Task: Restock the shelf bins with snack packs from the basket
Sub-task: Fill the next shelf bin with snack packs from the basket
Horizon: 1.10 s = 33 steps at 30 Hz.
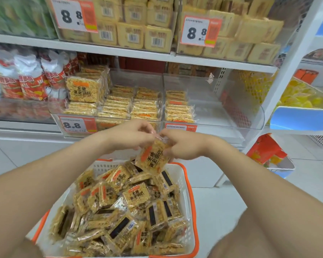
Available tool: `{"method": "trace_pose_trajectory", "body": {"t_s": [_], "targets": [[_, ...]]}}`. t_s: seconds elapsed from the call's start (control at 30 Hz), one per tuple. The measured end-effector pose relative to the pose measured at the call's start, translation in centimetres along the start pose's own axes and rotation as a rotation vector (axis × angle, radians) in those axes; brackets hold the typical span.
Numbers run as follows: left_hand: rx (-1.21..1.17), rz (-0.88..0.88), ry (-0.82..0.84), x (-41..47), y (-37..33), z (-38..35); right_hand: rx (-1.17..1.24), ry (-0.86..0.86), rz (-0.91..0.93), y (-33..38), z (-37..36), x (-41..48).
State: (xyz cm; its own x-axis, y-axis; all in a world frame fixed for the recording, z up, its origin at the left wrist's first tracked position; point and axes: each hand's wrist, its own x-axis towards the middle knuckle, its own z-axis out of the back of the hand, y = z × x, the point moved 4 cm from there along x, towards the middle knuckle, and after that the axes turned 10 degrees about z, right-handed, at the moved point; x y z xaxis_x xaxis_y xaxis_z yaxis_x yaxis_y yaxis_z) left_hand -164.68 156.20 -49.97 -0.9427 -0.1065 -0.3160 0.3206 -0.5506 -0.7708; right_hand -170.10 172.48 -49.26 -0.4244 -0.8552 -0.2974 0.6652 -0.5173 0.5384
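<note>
A white basket with orange rim sits low in front of me, heaped with several clear-wrapped yellow rice-crisp snack packs. Above its far edge my left hand and my right hand both pinch the top of one snack pack, which hangs tilted between them. Behind the hands, a clear shelf bin holds stacked rows of the same packs. The clear bin to its right has one stack at its left side and bare room beyond.
Red-and-white snack bags fill the bin at the left. The upper shelf carries yellow boxed snacks and 8.8 price tags. A white shelf upright stands at the right, with an orange bag on the floor beside it.
</note>
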Motion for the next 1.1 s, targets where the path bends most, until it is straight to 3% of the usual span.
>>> {"method": "trace_pose_trajectory", "body": {"t_s": [0.2, 0.47, 0.67, 0.77, 0.87, 0.97, 1.1], "targets": [[0.028, 0.008, 0.026, -0.8, -0.4, 1.6, 0.398, -0.234, 0.020, -0.5, 2.3, -1.4], [-0.018, -0.083, -0.086, -0.9, -1.9, 1.3, 0.390, -0.425, 0.094, -0.5, 3.9, -2.1], [-0.002, -0.335, -0.408, -0.2, -4.3, 1.8, 0.445, -0.737, 0.202, -2.3, 6.6, -3.1], [0.279, -0.500, -0.716, 0.3, -5.6, 1.5, 0.500, -0.951, 0.193, -5.0, 8.5, -4.3], [0.599, -0.549, -0.841, 1.4, -6.5, 0.6, 0.522, -1.097, 0.130, -7.8, 9.4, -5.0], [0.755, -0.507, -0.809, 3.0, -7.5, -0.4, 0.431, -1.005, 0.073, -9.8, 9.1, -5.1], [0.780, -0.278, -0.671, 5.3, -8.4, -0.8, 0.301, -0.737, 0.039, -10.5, 8.5, -4.2]]}}
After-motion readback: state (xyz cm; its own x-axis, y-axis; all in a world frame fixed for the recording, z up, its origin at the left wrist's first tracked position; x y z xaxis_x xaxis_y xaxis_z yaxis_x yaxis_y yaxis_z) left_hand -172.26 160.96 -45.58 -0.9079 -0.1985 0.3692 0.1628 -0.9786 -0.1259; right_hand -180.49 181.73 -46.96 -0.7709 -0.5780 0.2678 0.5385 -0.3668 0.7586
